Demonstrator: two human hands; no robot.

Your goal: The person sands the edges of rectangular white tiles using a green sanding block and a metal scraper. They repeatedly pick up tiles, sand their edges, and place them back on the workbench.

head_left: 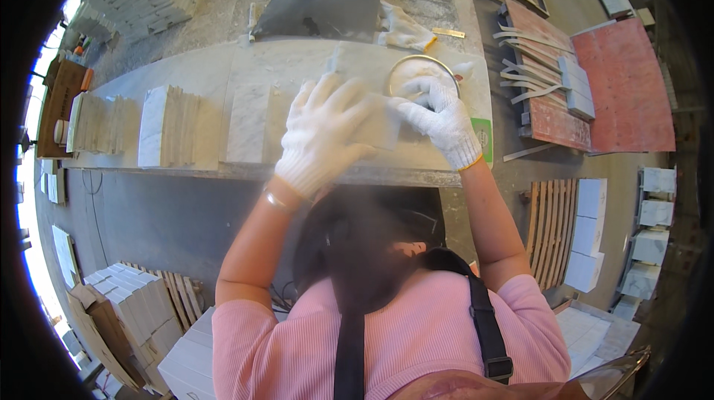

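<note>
Now L hand (323, 136) fingers spread flat on marble tile (379, 128), R hand (439, 113) fingers curled on it.

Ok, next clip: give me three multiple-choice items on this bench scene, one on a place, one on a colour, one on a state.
1. Where does the round metal ring lie?
A. on the pale stone bench top, under the right hand
B. on the floor
C. on the red board

2. What colour are the knitted gloves on both hands?
A. blue
B. white
C. black

3. How does the left hand stand?
A. raised clear of the bench
B. closed round a hammer
C. spread flat, fingers apart, on a pale stone tile

Answers: 1 A, the ring sits on the bench top with the right hand's fingers over it. 2 B, both gloves show white. 3 C, the glove's fingers are splayed and press down on the tile.
</note>
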